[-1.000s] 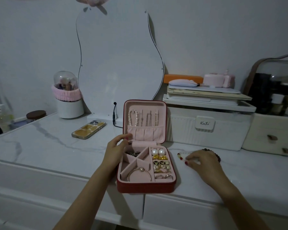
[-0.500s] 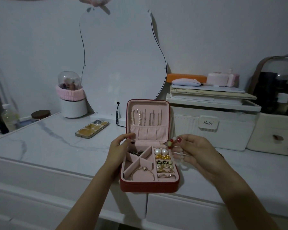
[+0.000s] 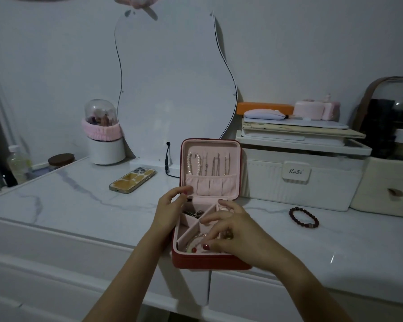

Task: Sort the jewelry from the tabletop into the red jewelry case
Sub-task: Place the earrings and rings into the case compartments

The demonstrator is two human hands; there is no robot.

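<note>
Left hand grips the open case to steady it while right hand fingers pinch a small beaded piece into its front compartment.

My two forearms are bare, no sleeves in view. Left hand, beside the red jewelry case: red polish on one nail. Right hand, over it: red-polished nails.
</note>
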